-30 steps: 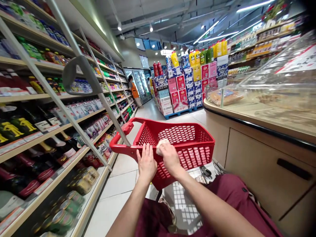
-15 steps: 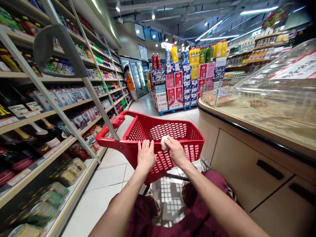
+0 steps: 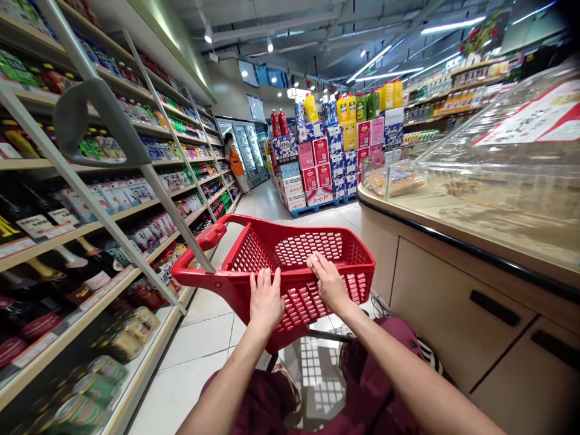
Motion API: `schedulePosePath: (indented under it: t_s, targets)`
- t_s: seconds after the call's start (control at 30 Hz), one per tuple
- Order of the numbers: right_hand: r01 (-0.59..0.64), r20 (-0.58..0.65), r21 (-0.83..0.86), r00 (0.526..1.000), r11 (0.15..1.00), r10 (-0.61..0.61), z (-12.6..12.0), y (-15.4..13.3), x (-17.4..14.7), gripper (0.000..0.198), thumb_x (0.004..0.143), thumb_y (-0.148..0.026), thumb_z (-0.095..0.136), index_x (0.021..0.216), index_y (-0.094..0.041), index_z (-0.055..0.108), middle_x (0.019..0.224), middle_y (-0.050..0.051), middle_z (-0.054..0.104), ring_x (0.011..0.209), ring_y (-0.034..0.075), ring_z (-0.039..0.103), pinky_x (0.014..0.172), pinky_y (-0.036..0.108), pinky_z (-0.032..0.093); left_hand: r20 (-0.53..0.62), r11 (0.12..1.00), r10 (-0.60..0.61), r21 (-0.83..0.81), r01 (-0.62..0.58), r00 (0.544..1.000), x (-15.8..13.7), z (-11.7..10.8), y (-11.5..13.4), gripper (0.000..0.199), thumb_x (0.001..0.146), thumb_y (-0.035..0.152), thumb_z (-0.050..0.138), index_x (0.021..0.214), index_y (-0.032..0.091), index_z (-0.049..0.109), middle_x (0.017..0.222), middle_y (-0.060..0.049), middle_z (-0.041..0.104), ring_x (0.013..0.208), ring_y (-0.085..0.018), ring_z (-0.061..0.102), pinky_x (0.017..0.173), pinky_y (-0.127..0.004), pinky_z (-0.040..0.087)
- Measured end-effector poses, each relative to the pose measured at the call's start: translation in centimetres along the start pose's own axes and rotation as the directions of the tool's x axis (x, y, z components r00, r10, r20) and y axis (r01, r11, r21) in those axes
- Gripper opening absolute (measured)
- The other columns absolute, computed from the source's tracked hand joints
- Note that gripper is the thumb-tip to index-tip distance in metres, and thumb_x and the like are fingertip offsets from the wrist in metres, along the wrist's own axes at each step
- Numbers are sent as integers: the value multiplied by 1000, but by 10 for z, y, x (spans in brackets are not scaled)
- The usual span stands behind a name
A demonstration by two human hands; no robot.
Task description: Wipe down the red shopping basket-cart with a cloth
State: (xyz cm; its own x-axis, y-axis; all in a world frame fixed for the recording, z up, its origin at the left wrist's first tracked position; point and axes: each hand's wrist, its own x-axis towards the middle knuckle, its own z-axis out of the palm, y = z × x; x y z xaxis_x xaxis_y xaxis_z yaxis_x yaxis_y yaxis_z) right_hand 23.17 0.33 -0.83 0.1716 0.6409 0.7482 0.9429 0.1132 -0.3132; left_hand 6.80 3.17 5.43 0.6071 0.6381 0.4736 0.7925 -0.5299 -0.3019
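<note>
A red plastic shopping cart (image 3: 290,277) with perforated walls stands in front of my knees, its handle to the left. My left hand (image 3: 266,299) grips the near rim, fingers hooked over it. Further right, my right hand (image 3: 330,283) is closed over the same rim with a crumpled white tissue (image 3: 312,258) under the fingers. Only a bit of the tissue shows. The inside of the cart that is visible is bare red plastic.
Drink shelves (image 3: 149,226) line the left, with a grey pole handle (image 3: 97,124) slanting in front. A wooden counter (image 3: 453,284) with clear covers is on my right. Stacked cartons (image 3: 317,163) stand ahead; a person in an orange vest (image 3: 235,162) is near the fridges.
My right hand has slid a little right along the rim and turned, hiding most of the tissue. My left hand stays on the rim. The view has shifted slightly.
</note>
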Motion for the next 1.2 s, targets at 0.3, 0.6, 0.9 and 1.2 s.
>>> schedulePosePath:
  t_s: [0.3, 0.6, 0.9, 1.2]
  targets:
    - [-180, -47, -200, 984, 963, 174, -46, 100, -28, 60, 75, 2, 30, 129, -22, 40, 137, 6, 37, 129, 21, 25, 101, 46, 30, 14, 998, -39, -44, 40, 999, -5, 5, 8, 62, 71, 25, 52, 130, 14, 36, 134, -15, 38, 129, -27, 23, 106, -49, 13]
    - [-103, -39, -139, 994, 985, 98, -35, 80, -31, 69, 71, 5, 27, 132, -26, 34, 139, 2, 33, 130, 18, 23, 104, 43, 28, 58, 996, -73, -46, 76, 996, -9, 8, 10, 66, 70, 22, 49, 133, 13, 31, 142, -13, 25, 132, -26, 15, 105, -51, 12]
    - [-14, -43, -33, 999, 999, 13, -26, 50, -28, 77, 66, 8, 25, 135, -26, 27, 141, 0, 29, 130, 14, 22, 106, 39, 27, 76, 994, -92, -46, 96, 993, -11, 7, 15, 67, 69, 20, 46, 134, 13, 29, 142, -14, 25, 133, -27, 12, 104, -54, 12]
    - [-155, -141, -153, 981, 976, 134, -23, 53, -39, 72, 69, 7, 27, 136, -19, 26, 142, 6, 27, 132, 20, 16, 104, 44, 28, 68, 994, -103, -38, 105, 992, -14, 10, 19, 70, 67, 17, 48, 134, 13, 27, 144, -15, 20, 133, -28, 9, 104, -54, 12]
